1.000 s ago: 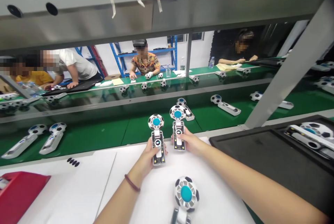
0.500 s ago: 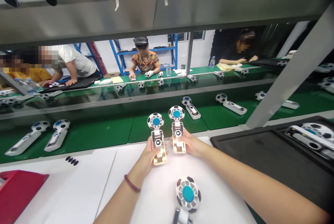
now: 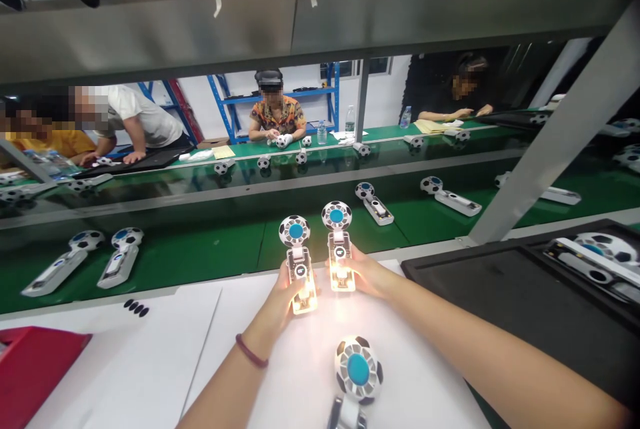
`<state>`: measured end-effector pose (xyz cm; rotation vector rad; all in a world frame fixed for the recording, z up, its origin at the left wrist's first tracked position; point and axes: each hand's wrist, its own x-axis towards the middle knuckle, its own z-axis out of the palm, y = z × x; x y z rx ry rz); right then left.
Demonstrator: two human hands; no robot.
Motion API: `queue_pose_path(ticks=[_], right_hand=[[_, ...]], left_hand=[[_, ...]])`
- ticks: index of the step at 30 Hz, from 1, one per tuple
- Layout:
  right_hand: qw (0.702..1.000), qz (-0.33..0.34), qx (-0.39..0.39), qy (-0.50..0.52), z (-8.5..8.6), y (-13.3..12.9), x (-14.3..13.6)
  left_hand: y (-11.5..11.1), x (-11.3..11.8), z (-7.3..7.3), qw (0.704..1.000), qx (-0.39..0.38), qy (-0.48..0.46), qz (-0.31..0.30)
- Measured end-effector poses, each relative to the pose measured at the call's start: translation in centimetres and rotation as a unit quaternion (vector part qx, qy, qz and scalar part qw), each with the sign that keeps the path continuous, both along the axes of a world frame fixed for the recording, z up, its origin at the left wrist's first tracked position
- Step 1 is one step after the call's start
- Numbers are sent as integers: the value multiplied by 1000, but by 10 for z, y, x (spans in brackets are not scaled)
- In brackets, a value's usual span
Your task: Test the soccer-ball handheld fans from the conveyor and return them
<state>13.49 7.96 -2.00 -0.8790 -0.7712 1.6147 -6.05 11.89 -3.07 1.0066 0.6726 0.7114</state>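
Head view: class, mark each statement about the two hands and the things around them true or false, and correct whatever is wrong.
1. The left hand holds a football-patterned device. True.
2. The right hand holds nothing. False: it holds a second football-patterned device.
3. Both held devices are lit up at their lower ends. True.
4. The dark red band is on the right wrist. False: it is on the left wrist.
5. A third football-patterned device lies between the forearms. True.
6. The four small black ovals lie on the green belt. False: they lie on the white surface.
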Motion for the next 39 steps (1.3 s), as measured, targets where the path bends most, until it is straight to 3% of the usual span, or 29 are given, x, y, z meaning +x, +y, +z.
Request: queue_pose_path(ticks=[11,25,39], right_hand=[[1000,-25,1,7,1,1,12],[999,13,49,9,-5,2,13],[999,12,52,-7,-3,-1,14]], left_hand=[[2,3,-2,999,10,-34,7],[1,6,1,999,-5,-31,32],[6,2,-7,999,8,-37,-5]])
